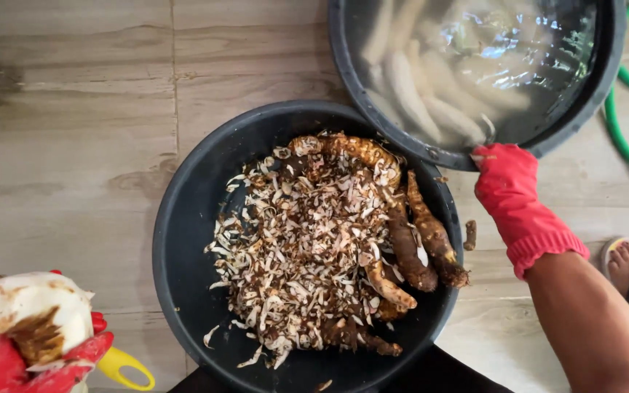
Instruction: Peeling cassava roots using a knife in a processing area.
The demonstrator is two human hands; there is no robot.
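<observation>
Left hand (9, 360), red glove: fingers clenched round a half-peeled pale root (27, 313), low at the near left; yellow peeler handle (121, 367) just beside it. Right hand (507, 189), red glove: fingers hooked over the rim of the water-filled basin (475, 156) holding peeled roots (431, 94). Between them, black tub (183, 247) of peelings (300, 247) and unpeeled roots (420, 240) on the tiled floor (67, 131).

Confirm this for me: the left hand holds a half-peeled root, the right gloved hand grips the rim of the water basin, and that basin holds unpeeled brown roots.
One thing is wrong. In the head view the water basin holds peeled white roots, not unpeeled brown ones; the brown roots lie among peelings in the other basin. The rest stands: the left hand holds a half-peeled root, and the right hand grips the water basin's rim.
</observation>
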